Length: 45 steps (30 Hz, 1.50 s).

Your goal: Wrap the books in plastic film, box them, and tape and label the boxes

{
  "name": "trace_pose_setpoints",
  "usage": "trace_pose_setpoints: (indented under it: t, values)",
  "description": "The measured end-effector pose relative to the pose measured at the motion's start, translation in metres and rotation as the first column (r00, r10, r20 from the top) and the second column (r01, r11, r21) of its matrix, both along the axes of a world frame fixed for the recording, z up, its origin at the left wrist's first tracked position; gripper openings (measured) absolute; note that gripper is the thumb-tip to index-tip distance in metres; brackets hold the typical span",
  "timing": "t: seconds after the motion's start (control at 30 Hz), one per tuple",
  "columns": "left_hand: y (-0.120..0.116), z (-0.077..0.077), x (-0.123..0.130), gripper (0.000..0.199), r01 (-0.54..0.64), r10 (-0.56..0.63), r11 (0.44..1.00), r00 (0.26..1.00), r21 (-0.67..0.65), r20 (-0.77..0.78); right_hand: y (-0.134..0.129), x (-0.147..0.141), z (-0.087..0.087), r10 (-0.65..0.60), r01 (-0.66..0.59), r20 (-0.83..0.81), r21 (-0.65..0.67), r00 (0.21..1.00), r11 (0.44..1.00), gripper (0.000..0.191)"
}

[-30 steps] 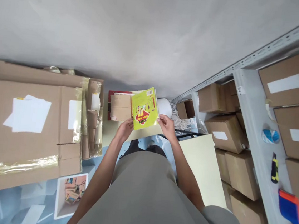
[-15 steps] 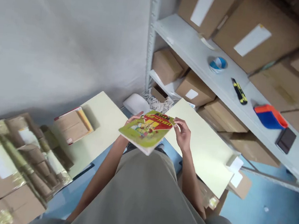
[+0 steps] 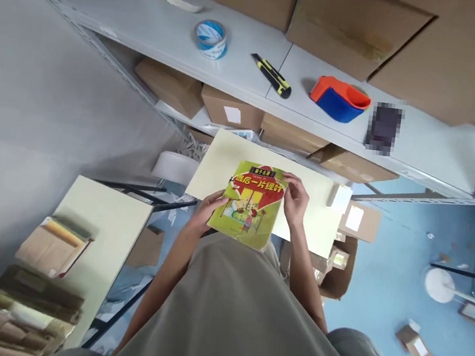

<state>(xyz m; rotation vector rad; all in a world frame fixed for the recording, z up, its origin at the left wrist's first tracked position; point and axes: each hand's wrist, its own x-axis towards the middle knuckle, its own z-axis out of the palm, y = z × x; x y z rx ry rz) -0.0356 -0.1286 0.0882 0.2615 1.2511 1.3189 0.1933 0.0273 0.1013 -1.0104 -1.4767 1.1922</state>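
A thin green book [image 3: 248, 205] with a red and yellow title and a cartoon picture faces up in front of my body. My left hand [image 3: 209, 209] grips its left edge, thumb on the cover and the other fingers hidden beneath. At the upper right corner, my right hand [image 3: 295, 199] holds the book between thumb and fingers. Beyond and below the book lies a pale yellow table [image 3: 313, 209].
A grey shelf [image 3: 238, 58] carries blue-white tape [image 3: 211, 39], a cutter [image 3: 271, 76], an orange-blue dispenser [image 3: 339, 100] and cartons. On the left table [image 3: 123, 219] are a book stack [image 3: 55, 246] and wrapped bundles [image 3: 2, 317]. A white stool [image 3: 174, 168] stands between the tables.
The view has swung right towards the shelf and the right table. The book is turned so its cover faces me more squarely, still held in both hands.
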Motion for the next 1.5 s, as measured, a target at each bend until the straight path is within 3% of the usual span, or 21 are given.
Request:
trace_pose_setpoints:
  t: [0.1,0.27,0.43,0.53,0.63,0.8,0.9,0.97,1.03,1.13,1.23,1.33,1.5]
  values:
    - [0.011,-0.002,0.015,0.069,0.014,-0.014,1.0,0.999,0.002,0.032,0.009,0.015,-0.009,-0.02,0.018,-0.029,-0.071,0.999,0.997,0.028]
    - [0.025,0.0,0.022,0.071,-0.036,0.039,0.997,0.998,0.066,-0.046,0.003,0.017,-0.022,-0.041,0.03,-0.058,-0.178,0.997,0.984,0.034]
    - [0.037,0.005,0.026,0.064,-0.063,0.068,0.993,0.997,0.097,-0.048,0.0,0.014,-0.03,-0.016,0.011,-0.037,-0.111,0.999,0.994,0.029]
    - [0.043,0.009,0.033,0.059,-0.067,0.074,0.991,0.995,0.113,-0.062,0.0,0.008,-0.031,-0.046,0.051,0.156,-0.031,0.987,0.998,0.028]
    - [0.045,0.011,0.041,0.06,-0.045,0.061,0.989,0.991,0.144,-0.115,-0.009,-0.006,-0.025,-0.059,0.054,0.276,0.024,0.959,0.998,0.025]
    - [0.044,0.012,0.063,0.048,-0.005,0.086,0.972,0.937,0.234,-0.339,-0.041,-0.036,0.002,0.158,-0.151,0.11,-0.072,0.981,0.986,0.039]
    - [0.044,0.016,0.078,0.047,0.051,0.07,0.967,0.888,0.248,-0.454,-0.047,-0.045,0.014,0.099,-0.089,0.164,-0.069,0.982,0.994,0.058]
    - [0.043,0.019,0.082,0.047,0.114,0.034,0.96,0.861,0.257,-0.508,-0.043,-0.044,0.017,0.02,-0.005,0.183,-0.079,0.983,0.997,0.051]
    - [0.043,0.022,0.077,0.048,0.137,0.037,0.954,0.828,0.266,-0.56,-0.035,-0.04,0.018,0.015,0.002,0.12,-0.133,0.993,0.991,0.046]
    - [0.042,0.02,0.054,0.058,-0.023,0.165,0.969,0.802,0.247,-0.573,-0.027,-0.031,0.019,0.121,-0.141,-0.093,-0.257,0.988,0.956,0.049]
    - [0.038,0.012,0.026,0.065,-0.117,0.164,0.983,0.9,0.139,-0.403,-0.027,-0.022,0.02,0.146,-0.23,-0.247,-0.356,0.958,0.906,0.051]
    - [0.03,0.009,0.007,0.066,-0.079,0.097,0.993,0.967,0.086,-0.234,-0.028,-0.017,0.016,0.084,-0.197,-0.283,-0.4,0.955,0.895,0.053]
    - [0.019,0.02,0.005,0.063,-0.057,0.082,0.993,0.963,0.103,-0.257,-0.028,-0.013,0.009,0.012,-0.093,-0.211,-0.376,0.978,0.922,0.055]
